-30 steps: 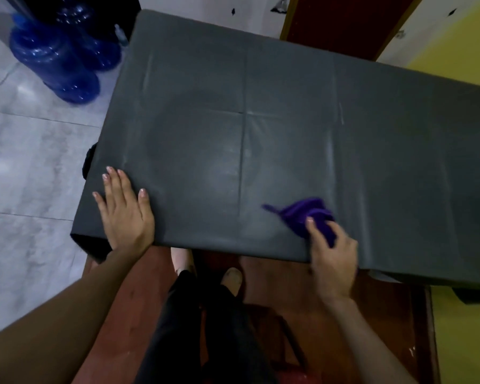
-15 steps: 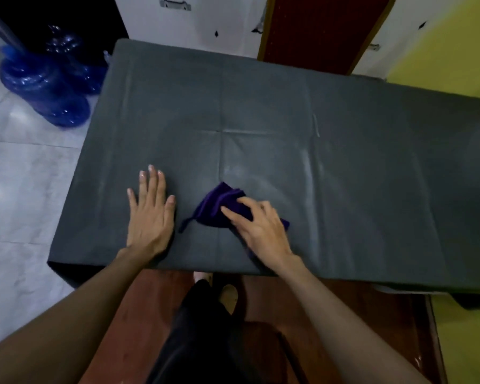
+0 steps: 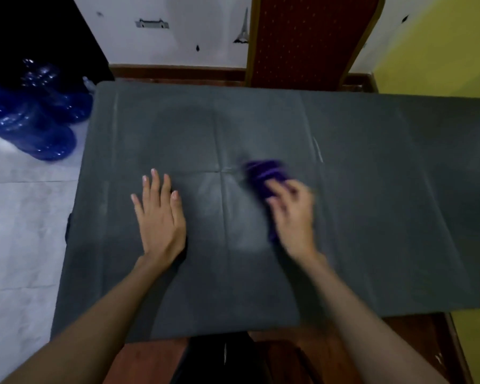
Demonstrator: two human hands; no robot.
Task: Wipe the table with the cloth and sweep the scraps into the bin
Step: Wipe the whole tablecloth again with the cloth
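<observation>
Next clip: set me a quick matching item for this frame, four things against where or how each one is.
Things:
1. left hand
2. right hand
3. cloth
4. water jugs

States:
A. purple, bunched on the table
B. on the floor, left of the table
C. flat, fingers spread
D. blurred, gripping the cloth

Pairs: 1-C, 2-D, 3-A, 4-B

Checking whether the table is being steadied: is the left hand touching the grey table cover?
Touching. The head view shows the left hand lying flat, palm down, fingers spread, on the grey table cover, no gap showing beneath it.
</observation>
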